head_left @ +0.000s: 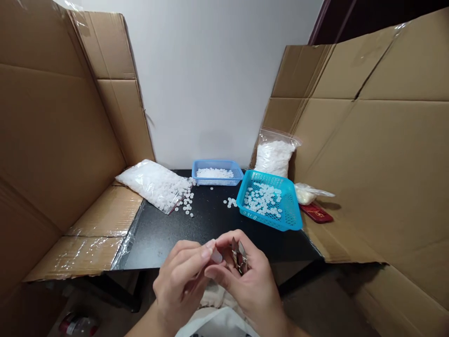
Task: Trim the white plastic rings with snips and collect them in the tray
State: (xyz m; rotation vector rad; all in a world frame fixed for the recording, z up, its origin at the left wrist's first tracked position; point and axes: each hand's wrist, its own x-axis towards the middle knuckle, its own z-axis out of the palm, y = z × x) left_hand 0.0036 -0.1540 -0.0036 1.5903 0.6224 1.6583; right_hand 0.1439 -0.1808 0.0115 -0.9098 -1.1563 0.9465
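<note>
In front of my body, my left hand [182, 276] pinches a small translucent white plastic piece [216, 256] between thumb and fingers. My right hand [254, 281] is closed around a small metal cutting tool [239, 256], which looks like snips, its pointed blades tipped up in the palm. The right thumb and index finger come up to the white piece too; whether they grip it I cannot tell. Beyond the hands, a turquoise basket [294, 220] holds many small white rings [262, 199]. Several loose ones [230, 202] lie beside it on the black table [157, 243].
An open plastic bag [154, 182] spills white rings at the left. A blue basket [217, 164] of white pieces stands at the back. A full zip bag [275, 157], a smaller bag [307, 193] and a red item [316, 213] sit right. Cardboard walls [379, 154] flank the table.
</note>
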